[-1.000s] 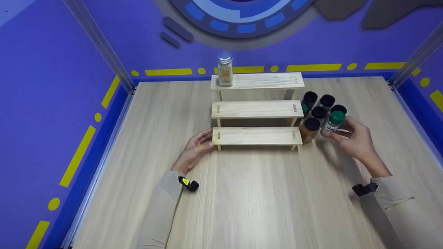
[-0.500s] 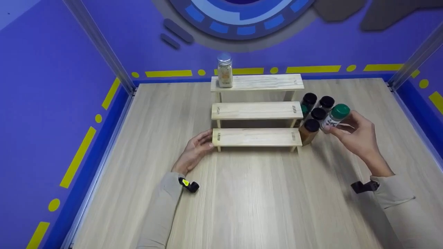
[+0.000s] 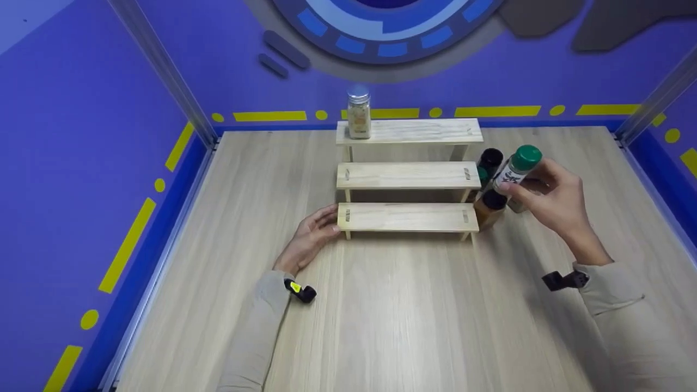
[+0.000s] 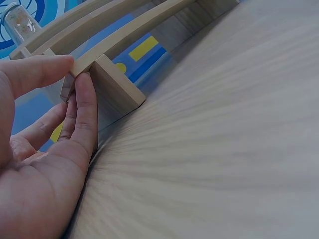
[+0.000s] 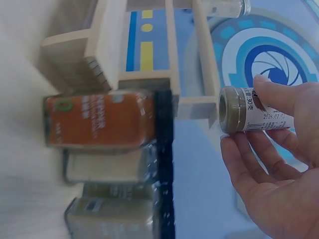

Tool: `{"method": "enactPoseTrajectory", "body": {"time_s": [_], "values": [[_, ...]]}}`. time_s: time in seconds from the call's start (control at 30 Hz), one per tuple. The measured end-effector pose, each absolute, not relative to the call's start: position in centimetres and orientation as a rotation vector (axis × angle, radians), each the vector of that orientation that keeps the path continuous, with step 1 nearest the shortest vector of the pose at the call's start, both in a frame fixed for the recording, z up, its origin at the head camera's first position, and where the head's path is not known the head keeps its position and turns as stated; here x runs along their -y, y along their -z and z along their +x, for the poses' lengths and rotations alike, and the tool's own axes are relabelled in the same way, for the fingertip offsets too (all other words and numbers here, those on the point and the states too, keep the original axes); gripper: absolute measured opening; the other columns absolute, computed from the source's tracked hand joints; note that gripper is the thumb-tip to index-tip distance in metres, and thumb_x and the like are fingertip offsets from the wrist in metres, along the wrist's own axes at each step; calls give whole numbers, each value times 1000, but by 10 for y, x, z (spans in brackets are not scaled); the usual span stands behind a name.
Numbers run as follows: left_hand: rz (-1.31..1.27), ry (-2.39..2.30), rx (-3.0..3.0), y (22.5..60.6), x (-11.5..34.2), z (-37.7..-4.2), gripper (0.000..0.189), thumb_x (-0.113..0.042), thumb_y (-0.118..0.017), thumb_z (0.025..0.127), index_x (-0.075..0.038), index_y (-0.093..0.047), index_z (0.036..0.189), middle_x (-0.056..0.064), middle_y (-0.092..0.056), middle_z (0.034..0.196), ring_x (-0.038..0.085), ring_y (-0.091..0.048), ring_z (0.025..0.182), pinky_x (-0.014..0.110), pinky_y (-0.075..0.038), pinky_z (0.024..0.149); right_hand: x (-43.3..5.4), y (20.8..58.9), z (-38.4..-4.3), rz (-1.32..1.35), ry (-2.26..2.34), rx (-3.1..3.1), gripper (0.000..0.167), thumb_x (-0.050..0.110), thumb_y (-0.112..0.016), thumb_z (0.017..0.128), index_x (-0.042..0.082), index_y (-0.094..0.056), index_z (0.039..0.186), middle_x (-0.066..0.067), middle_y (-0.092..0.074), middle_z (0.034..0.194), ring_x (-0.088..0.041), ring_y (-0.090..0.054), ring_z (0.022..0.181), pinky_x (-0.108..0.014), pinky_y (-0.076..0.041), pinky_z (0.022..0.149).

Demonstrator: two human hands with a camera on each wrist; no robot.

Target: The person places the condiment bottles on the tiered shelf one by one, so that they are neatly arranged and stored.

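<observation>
My right hand [image 3: 561, 204] holds a green-capped spice jar [image 3: 511, 177] between thumb and fingers, tilted and raised over the other jars. In the right wrist view, the base of this glass jar and its printed white label show. With thumb and fingertips my left hand [image 3: 306, 239] pinches the left end of the lowest step of a three-tier wooden rack [image 3: 408, 216]. Seen from the left wrist, the thumb lies on top of the board's corner and the fingers below. A silver-capped jar [image 3: 359, 115] stands at the left of the top step.
Several dark-capped jars stand against the rack's right side, among them an orange-brown jar [image 5: 99, 121] in front; the held jar hides part of them. Below is a wood-grain tabletop [image 3: 392, 305], with blue-purple walls [image 3: 76, 152] at the back and sides.
The green-capped jar has risen from the right side of the cluster and moved left over the other jars with my right hand. My left hand stays at the rack.
</observation>
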State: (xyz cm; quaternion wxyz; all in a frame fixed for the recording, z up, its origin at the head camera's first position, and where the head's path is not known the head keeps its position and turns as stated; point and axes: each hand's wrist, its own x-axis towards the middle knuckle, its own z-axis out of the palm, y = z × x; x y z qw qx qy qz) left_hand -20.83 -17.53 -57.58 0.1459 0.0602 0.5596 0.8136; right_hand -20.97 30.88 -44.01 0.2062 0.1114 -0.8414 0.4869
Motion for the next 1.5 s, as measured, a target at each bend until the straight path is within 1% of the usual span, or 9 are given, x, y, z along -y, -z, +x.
{"method": "enactPoseTrajectory", "body": {"time_s": [0.17,0.3,0.53,0.67,0.77,0.93,1.1,1.3,1.5], "values": [[183,-2342,-1619,574,175,-209,71,8,-64,96,7,-35,161,22,-46,158,22,-54,137,33,-54,111,-298,430,-216,341,-1382,2320,46,1,-91,82,1,-73,125,13,-72,104,-1,-72,91,-8,-57,83],[181,-2343,-1620,573,176,-210,71,9,-64,96,7,-35,161,23,-45,159,22,-54,137,34,-54,112,-290,425,-222,340,-1393,2321,47,3,-91,82,4,-74,126,14,-71,103,-1,-72,93,-8,-57,83],[159,-2347,-1612,572,175,-210,71,10,-64,96,7,-35,161,22,-47,157,22,-55,135,34,-53,113,-277,419,-234,404,-1446,2270,45,0,-91,81,-1,-74,122,12,-74,102,-3,-74,92,-11,-59,83],[152,-2332,-1630,573,176,-211,70,8,-65,97,5,-37,161,20,-49,155,21,-56,134,33,-54,111,-269,415,-239,424,-1485,2235,42,-2,-91,80,-4,-74,118,10,-74,98,-4,-73,86,-12,-60,79],[153,-2322,-1642,573,176,-212,69,6,-66,98,4,-37,161,19,-50,154,20,-55,135,32,-54,110,-264,411,-243,429,-1472,2236,43,-2,-92,79,-3,-74,118,10,-74,98,-6,-72,84,-12,-60,76],[150,-2322,-1639,574,177,-211,70,5,-66,98,4,-37,161,20,-49,155,22,-53,137,33,-54,112,-253,405,-248,424,-1459,2269,46,2,-92,81,0,-74,123,13,-73,104,-7,-72,93,-14,-61,83],[149,-2322,-1639,575,177,-210,70,5,-67,97,4,-37,161,20,-48,156,23,-52,138,34,-53,113,-241,398,-253,446,-1488,2272,46,4,-91,83,1,-73,125,11,-74,108,-8,-73,98,-17,-61,89],[152,-2323,-1643,574,176,-208,71,4,-66,96,5,-36,161,22,-46,157,25,-51,140,33,-53,112,-226,387,-261,475,-1482,2288,47,7,-92,84,4,-73,126,10,-74,112,-8,-73,98,-18,-62,89],[155,-2308,-1647,574,177,-207,71,2,-68,97,5,-36,160,22,-46,158,25,-51,140,32,-53,111,-210,377,-270,485,-1530,2242,46,7,-92,83,3,-74,125,5,-75,113,-12,-73,99,-22,-63,90]]}}
